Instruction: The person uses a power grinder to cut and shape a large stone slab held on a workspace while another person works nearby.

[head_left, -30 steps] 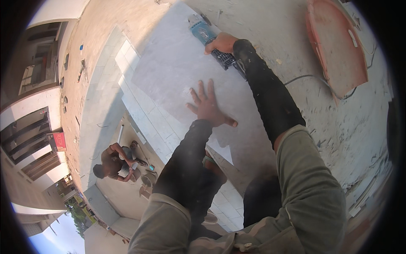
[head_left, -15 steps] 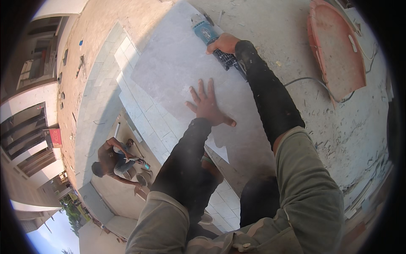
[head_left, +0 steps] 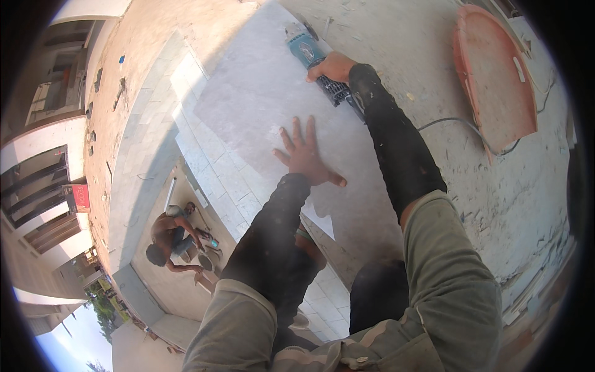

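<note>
A large grey tile [head_left: 242, 93] lies in front of me. Flat on it, with fingers spread, rests my left hand [head_left: 305, 154]. My right hand [head_left: 333, 67] is wrapped round the body of a teal and black angle grinder [head_left: 305, 51] at the tile's far right edge. The grinder's head points away from me, and its disc shows only in part at the edge. Black sleeves cover both forearms. A dark cord [head_left: 455, 119] runs over the ground to the right of my right arm.
On the right stands a reddish, shallow tray-like piece [head_left: 496, 74] on dusty ground. Pale paving tiles [head_left: 217, 164] stretch along the left of the large tile. Beyond them a co-worker [head_left: 173, 235] crouches beside a bucket [head_left: 205, 262].
The grinder and my right hand have shifted slightly toward me and to the right. My left hand stays in place. The co-worker has moved a little to the right.
</note>
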`<state>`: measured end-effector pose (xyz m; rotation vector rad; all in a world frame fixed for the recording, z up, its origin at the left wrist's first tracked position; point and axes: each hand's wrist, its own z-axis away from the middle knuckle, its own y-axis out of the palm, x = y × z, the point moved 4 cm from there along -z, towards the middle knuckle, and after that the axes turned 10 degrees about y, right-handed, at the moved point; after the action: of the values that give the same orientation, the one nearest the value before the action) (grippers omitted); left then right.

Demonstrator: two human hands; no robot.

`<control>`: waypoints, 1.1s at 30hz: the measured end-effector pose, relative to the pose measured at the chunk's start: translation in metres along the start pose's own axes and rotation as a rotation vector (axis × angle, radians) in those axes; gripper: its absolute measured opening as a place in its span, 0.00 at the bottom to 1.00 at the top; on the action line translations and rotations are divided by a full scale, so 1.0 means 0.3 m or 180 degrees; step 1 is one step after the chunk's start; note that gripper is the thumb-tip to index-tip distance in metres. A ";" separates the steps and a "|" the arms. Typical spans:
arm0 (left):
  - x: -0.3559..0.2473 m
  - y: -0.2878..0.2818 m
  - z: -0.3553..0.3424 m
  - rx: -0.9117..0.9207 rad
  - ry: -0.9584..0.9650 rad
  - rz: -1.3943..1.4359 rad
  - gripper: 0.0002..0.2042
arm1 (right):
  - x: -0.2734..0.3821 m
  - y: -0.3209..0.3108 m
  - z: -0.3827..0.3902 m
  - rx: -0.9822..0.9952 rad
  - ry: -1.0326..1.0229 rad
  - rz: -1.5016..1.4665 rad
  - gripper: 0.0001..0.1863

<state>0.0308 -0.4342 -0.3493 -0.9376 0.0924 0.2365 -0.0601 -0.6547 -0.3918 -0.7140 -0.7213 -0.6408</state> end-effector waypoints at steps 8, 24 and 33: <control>0.014 -0.029 0.008 -0.0030 0.0032 0.0126 0.82 | -0.013 0.015 -0.034 0.0256 0.0136 -0.0275 0.24; 0.033 -0.029 0.012 -0.0125 0.0096 0.0193 0.80 | -0.008 0.016 -0.015 0.0172 0.0104 -0.0235 0.21; 0.035 -0.035 0.012 -0.0119 0.0102 0.0234 0.80 | 0.010 0.006 0.013 0.0122 0.0019 0.0021 0.26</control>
<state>0.0435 -0.4354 -0.3408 -0.9763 0.1525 0.2922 -0.0584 -0.6514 -0.3880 -0.6788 -0.7237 -0.6214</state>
